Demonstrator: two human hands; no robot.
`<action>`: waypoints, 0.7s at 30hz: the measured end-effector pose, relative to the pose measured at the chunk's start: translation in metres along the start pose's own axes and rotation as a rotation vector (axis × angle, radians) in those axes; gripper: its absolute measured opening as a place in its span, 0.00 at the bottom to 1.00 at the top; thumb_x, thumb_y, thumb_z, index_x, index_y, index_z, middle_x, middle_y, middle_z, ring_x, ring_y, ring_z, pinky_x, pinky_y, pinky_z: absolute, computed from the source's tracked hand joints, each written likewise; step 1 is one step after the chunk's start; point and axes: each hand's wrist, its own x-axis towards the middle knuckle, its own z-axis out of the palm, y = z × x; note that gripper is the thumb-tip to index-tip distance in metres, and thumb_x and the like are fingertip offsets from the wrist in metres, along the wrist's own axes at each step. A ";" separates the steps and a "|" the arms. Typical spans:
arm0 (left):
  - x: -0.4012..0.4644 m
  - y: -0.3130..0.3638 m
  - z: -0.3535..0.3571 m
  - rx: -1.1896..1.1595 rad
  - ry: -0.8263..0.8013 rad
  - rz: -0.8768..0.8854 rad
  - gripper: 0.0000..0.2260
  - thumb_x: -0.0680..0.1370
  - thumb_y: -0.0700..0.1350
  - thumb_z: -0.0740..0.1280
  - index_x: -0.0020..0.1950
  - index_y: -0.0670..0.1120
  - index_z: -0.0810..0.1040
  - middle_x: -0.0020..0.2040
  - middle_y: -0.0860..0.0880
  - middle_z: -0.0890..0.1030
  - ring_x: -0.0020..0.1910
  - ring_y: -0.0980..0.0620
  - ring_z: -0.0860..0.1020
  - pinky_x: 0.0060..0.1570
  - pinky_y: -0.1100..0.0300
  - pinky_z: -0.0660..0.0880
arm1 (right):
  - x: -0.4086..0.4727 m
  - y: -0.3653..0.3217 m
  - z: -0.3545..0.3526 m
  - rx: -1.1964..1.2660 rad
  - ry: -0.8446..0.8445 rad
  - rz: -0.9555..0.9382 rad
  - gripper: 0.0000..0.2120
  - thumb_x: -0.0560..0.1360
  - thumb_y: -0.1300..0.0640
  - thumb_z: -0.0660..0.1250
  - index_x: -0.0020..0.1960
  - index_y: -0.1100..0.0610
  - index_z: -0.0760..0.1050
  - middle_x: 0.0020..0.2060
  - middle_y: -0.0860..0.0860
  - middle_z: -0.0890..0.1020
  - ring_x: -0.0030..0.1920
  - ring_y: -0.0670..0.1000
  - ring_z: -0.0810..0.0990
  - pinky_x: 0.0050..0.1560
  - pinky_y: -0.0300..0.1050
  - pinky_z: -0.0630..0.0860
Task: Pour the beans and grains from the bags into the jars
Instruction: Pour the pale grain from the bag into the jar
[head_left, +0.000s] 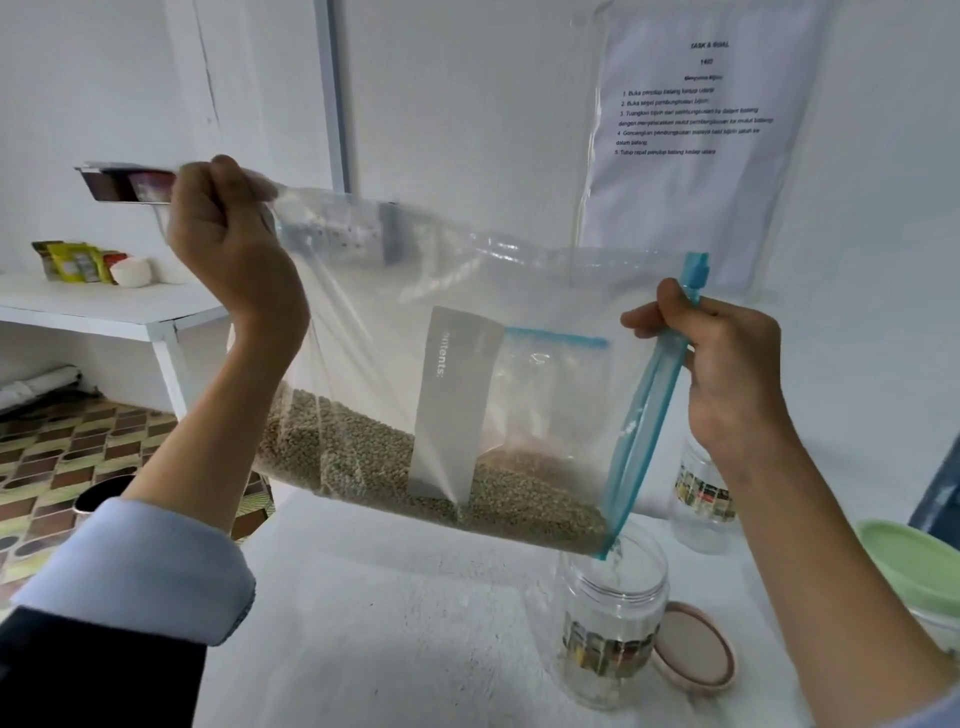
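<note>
- The big clear plastic zip bag of green beans (441, 467) hangs tilted so beans slide to its low corner
- Left hand (228, 244) fingers pinch its raised end; right hand (727, 364) fingers pinch the blue zip
- The clear plastic jar (608, 623) waits open on the white counter (389, 623) under that corner

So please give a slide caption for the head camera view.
Two hands tilt a zip bag of beans, its corner over an open jar.

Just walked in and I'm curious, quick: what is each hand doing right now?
Left hand: closed, fingers gripping the raised corner of the plastic bag.
Right hand: closed, fingers pinching the bag's blue zip edge above the open jar.
</note>
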 end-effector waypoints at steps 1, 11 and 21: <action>0.000 0.001 0.001 -0.003 0.000 -0.002 0.15 0.79 0.36 0.57 0.35 0.49 0.69 0.25 0.61 0.75 0.28 0.65 0.70 0.33 0.72 0.65 | 0.000 -0.001 0.000 0.005 0.018 -0.006 0.14 0.77 0.56 0.67 0.33 0.54 0.81 0.31 0.46 0.84 0.39 0.47 0.80 0.55 0.44 0.75; -0.001 0.005 -0.003 0.028 0.003 -0.005 0.17 0.79 0.34 0.56 0.34 0.50 0.67 0.25 0.63 0.75 0.27 0.66 0.69 0.33 0.73 0.64 | -0.002 0.000 0.004 0.009 -0.004 -0.069 0.14 0.77 0.56 0.67 0.33 0.53 0.80 0.31 0.45 0.84 0.38 0.46 0.80 0.51 0.40 0.74; -0.001 0.010 -0.002 0.028 0.006 0.006 0.18 0.79 0.33 0.56 0.33 0.51 0.65 0.24 0.63 0.73 0.27 0.66 0.68 0.33 0.73 0.64 | -0.002 0.001 0.005 0.030 0.004 -0.063 0.14 0.77 0.56 0.67 0.33 0.53 0.80 0.30 0.45 0.84 0.38 0.46 0.80 0.53 0.39 0.74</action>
